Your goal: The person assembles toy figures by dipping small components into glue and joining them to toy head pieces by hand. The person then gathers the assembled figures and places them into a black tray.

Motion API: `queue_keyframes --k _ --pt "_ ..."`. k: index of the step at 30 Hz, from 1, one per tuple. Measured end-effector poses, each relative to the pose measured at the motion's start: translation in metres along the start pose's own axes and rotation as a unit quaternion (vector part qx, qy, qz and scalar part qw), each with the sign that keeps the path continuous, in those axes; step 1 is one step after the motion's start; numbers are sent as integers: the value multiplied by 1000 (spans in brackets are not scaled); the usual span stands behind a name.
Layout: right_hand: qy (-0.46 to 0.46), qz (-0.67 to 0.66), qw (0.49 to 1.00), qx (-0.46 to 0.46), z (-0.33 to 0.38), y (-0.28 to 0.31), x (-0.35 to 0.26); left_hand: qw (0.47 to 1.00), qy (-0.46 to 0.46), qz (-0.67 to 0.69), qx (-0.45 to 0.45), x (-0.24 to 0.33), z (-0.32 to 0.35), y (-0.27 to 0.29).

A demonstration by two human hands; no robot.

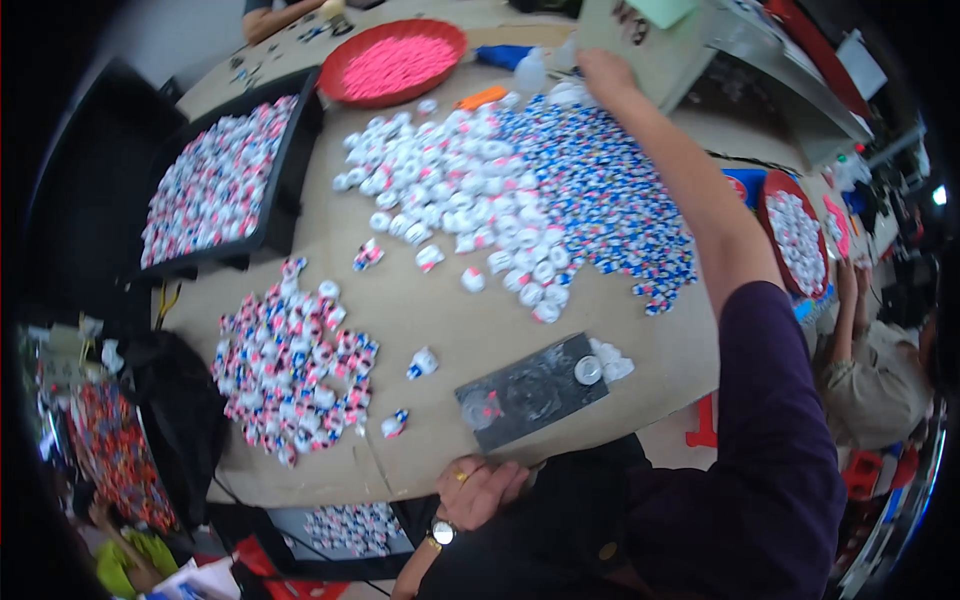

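My right hand [606, 76] reaches to the far side of the table, beside a pale box and a bunched white cloth [571, 94]. Its fingertips are hard to make out. Under that arm spreads a pile of small blue, white and pink pieces [610, 190]. Left of it lie larger white rounded pieces [450, 180]. My left hand [482, 492] rests at the near table edge, fingers curled in; whatever they hold, if anything, is hidden. Just beyond it lies a dark rectangular block [525, 395] with a small round silvery lid [588, 371] on its right end.
A heap of assembled pieces [295, 370] lies at left, near a black tray [290, 195] full of similar ones. A red bowl [455, 45] of pink parts, a small white bottle [530, 72] and the pale box [640, 45] stand at the back. Other people sit nearby.
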State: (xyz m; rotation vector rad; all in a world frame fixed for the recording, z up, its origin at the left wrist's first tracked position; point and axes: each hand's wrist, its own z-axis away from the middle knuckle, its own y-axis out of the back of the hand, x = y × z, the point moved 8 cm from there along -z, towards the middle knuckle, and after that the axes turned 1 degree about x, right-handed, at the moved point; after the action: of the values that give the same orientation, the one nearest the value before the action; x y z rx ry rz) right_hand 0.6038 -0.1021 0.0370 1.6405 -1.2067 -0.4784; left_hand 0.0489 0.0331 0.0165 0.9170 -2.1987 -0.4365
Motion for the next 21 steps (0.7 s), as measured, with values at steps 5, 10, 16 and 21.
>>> queue_keyframes --k 5,10,16,21 --pt "4 23 999 39 8 45 4 999 -16 27 19 0 -1 0" --pt "-28 -48 994 90 6 84 -17 997 53 46 24 -5 8 12" --pt "-66 -130 984 98 10 144 -37 961 228 6 156 -23 17 65" --pt "6 -346 926 152 73 205 -55 743 431 367 356 -71 13 104"
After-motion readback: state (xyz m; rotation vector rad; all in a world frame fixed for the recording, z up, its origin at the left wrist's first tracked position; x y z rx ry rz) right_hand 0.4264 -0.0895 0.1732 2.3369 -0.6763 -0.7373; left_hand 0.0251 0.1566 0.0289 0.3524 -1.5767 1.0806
